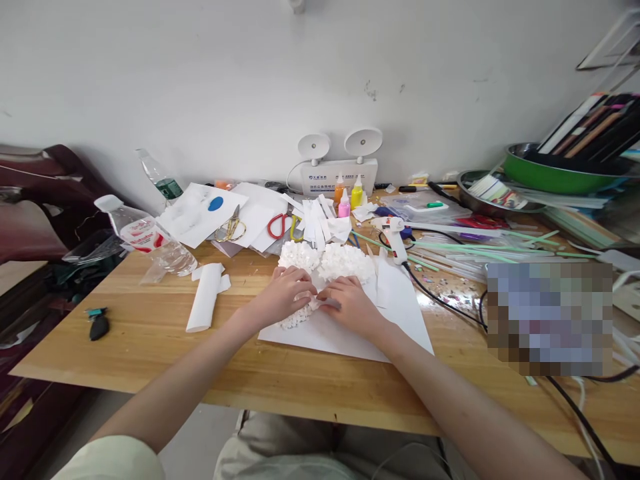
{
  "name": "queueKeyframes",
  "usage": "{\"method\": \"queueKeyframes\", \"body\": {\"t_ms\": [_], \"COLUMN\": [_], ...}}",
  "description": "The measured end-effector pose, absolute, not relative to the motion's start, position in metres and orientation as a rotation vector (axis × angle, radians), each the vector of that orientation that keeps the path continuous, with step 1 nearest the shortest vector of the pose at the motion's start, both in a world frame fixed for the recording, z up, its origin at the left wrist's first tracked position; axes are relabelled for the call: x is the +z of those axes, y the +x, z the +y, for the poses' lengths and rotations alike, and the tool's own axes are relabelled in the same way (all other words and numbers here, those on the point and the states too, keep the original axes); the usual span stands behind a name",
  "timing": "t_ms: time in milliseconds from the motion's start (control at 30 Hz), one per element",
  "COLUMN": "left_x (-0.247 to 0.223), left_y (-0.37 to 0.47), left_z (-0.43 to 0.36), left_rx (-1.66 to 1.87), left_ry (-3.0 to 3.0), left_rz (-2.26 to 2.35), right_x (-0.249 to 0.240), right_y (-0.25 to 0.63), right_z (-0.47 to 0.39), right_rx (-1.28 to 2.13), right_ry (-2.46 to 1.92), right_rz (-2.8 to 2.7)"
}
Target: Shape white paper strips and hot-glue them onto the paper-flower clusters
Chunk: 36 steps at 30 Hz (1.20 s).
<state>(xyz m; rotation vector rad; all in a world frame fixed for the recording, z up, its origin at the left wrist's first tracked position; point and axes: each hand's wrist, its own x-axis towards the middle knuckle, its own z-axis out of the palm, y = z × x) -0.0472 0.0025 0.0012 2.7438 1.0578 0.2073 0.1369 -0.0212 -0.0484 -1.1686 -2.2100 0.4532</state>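
Clusters of white ruffled, petal-like pieces (346,262) cover part of a white paper sheet (345,343) on the table. My left hand (287,292) rests over the left cluster, its fingers curled toward the centre. My right hand (350,303) meets it from the other side, thumb and fingers pinched together just above the sheet. The fingertips of both hands nearly touch; whatever small piece lies between them is hidden. Behind the right cluster stands a white hot glue gun (395,240) with a black cord.
White paper strips (315,223), gold scissors (231,228), red-handled scissors (278,227) and small paint bottles (357,193) lie behind. Leftward are a paper roll (205,298), a water bottle (150,237) and a key (99,325). Green and clear sticks (465,249), cords and a green basin (560,175) crowd the right.
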Motion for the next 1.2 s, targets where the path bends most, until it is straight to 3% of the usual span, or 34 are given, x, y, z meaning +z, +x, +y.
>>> {"method": "queueKeyframes", "body": {"t_ms": [1200], "left_x": [-0.002], "left_y": [-0.051], "left_z": [0.003], "left_rx": [0.317], "left_ry": [2.657], "left_rz": [0.967], "right_x": [-0.048], "right_y": [0.133], "right_z": [-0.024], "right_rx": [0.42], "right_ry": [-1.271], "right_rz": [-2.202]}}
